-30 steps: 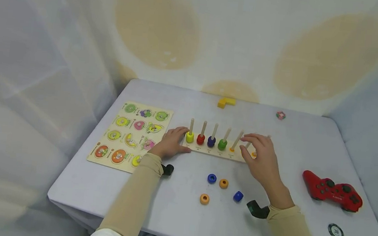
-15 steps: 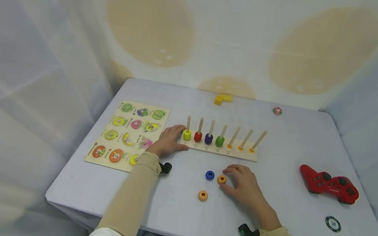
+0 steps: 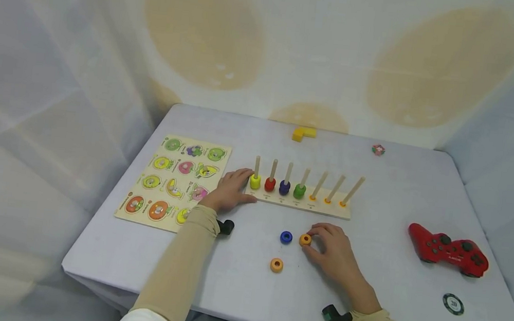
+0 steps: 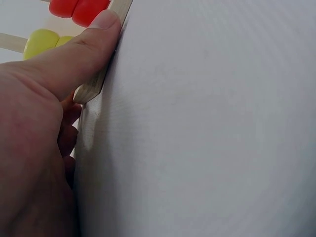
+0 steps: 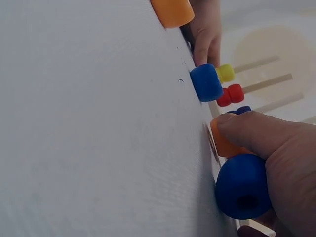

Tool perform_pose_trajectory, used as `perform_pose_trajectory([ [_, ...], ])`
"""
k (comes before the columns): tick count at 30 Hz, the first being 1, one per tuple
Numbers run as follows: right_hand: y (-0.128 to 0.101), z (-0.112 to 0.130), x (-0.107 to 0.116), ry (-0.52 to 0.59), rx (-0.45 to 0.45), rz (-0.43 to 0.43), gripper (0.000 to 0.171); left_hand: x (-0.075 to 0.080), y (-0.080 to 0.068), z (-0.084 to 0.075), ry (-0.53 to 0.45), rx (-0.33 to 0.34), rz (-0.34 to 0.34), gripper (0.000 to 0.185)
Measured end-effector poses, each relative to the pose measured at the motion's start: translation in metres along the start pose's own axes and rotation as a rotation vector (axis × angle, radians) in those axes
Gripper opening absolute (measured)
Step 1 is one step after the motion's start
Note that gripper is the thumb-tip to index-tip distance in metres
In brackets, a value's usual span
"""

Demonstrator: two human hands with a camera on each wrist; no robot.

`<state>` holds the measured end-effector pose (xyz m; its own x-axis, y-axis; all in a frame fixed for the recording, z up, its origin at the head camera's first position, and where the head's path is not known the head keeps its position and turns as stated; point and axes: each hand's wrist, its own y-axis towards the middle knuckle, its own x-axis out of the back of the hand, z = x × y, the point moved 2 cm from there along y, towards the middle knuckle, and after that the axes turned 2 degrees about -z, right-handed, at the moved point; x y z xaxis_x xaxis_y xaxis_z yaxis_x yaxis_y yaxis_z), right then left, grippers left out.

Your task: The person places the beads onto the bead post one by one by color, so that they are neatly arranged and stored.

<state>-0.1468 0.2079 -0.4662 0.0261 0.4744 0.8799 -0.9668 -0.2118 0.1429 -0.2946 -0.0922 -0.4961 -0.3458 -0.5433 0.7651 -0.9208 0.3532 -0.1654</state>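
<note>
- Fingers of the right hand (image 3: 334, 250) curl round an orange ring (image 3: 305, 239) lying on the table (image 3: 236, 277); the right wrist view shows a blue ring (image 5: 242, 186) tucked in the same grip.
- Another blue ring (image 3: 286, 237) lies just beside the orange one, at 9 o'clock; a second orange ring (image 3: 277, 265) sits at 7 o'clock.
- Left hand (image 3: 231, 189) lies flat, fingers straight, thumb pressed along the peg board (image 3: 301, 203) edge beside its yellow ring (image 3: 255, 182).
- Fruit puzzle (image 3: 173, 181) lies at 9 o'clock from the peg board; a red controller (image 3: 448, 250) at 3 o'clock.
</note>
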Motion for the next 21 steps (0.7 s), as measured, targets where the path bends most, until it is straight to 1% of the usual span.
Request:
perform_pose_trajectory([
  [5, -0.002, -0.001, 0.000, 0.029, -0.032, -0.014, 0.027, 0.000, -0.001, -0.001, 0.010, 0.005, 0.008, 0.088],
  [10, 0.000, -0.002, 0.000, 0.049, -0.071, 0.007, 0.029, 0.000, -0.001, -0.001, 0.016, 0.016, 0.008, 0.088],
  [12, 0.002, -0.003, 0.002, 0.055, -0.084, 0.014, 0.030, 0.000, -0.001, -0.002, 0.017, 0.014, 0.007, 0.088],
  [14, 0.005, -0.002, 0.008, 0.075, -0.094, -0.002, 0.032, 0.000, -0.001, -0.002, 0.014, 0.011, 0.009, 0.088],
  [15, 0.008, -0.001, 0.012, 0.083, -0.091, -0.028, 0.033, 0.000, -0.001, -0.002, 0.011, 0.009, 0.011, 0.088],
  [17, 0.015, 0.001, 0.025, 0.109, -0.077, -0.110, 0.034, 0.000, -0.001, -0.002, 0.009, 0.006, 0.014, 0.088],
  [21, 0.041, 0.010, 0.060, 0.152, -0.037, -0.342, 0.034, 0.000, 0.000, -0.001, 0.014, 0.006, 0.006, 0.088],
])
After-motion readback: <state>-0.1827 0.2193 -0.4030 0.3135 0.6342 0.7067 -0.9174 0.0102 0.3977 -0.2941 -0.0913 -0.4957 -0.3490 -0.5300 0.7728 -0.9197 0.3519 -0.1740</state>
